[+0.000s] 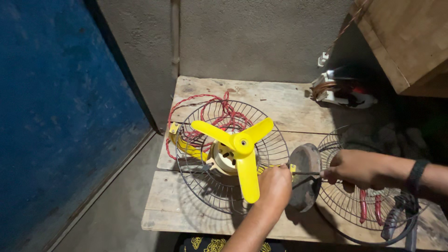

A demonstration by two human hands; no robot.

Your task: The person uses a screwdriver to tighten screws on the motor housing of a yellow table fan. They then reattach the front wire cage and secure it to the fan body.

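A small fan with three yellow blades point(240, 148) lies face up in its black wire rear guard point(200, 186) on a wooden bench. My left hand point(275, 185) grips the guard's right rim by a yellow clip point(292, 168). My right hand point(357, 169) holds a thin dark tool point(305, 173) that points left at that clip. The fan's round brown base point(304, 176) stands on edge between my two hands. A twisted red cable point(212, 112) lies coiled under the guard at the back.
A second wire guard point(340, 205) lies at the right with red-handled pliers point(368, 207) on it. A dark tool point(396, 219) sits at the bench's right front corner. A small coil part point(340, 88) rests at the back right, under a wooden box point(406, 37). A blue wall point(56, 112) stands left.
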